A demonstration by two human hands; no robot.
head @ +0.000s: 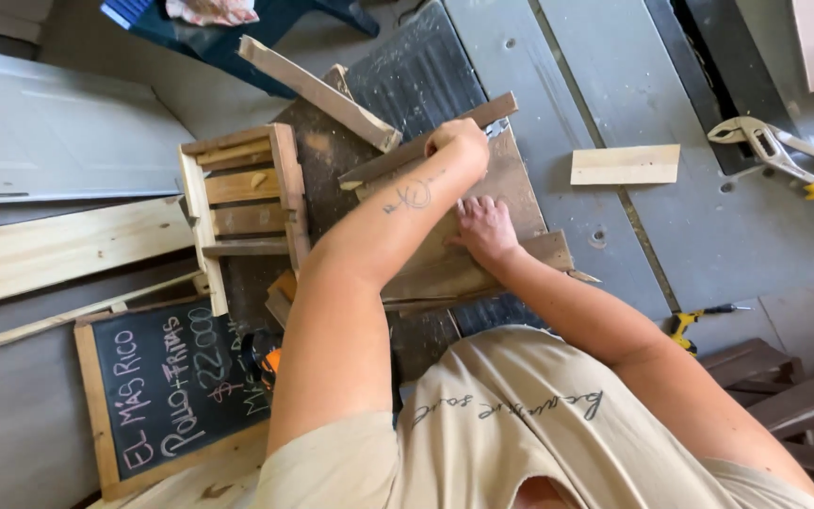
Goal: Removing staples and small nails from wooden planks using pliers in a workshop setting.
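My left hand [459, 139] is closed in a fist over the far end of a narrow dark wooden strip [398, 160]. A small metal tip [496, 128] pokes out of the fist; what kind of tool it is cannot be made out. The strip lies slantwise across a stack of worn brown boards [520, 184]. My right hand [485, 226] rests flat on these boards, fingers spread, just below the strip. Both forearms reach over the boards from the bottom of the view.
A small slatted wooden crate [242, 203] stands left of the boards, with a loose slat [317, 91] behind it. A framed chalkboard [167, 386] and pale planks [68, 250] lie at the left. A pale wood block [626, 164], yellow-handled pliers [784, 151] and a screwdriver [694, 320] lie on the grey table [708, 236].
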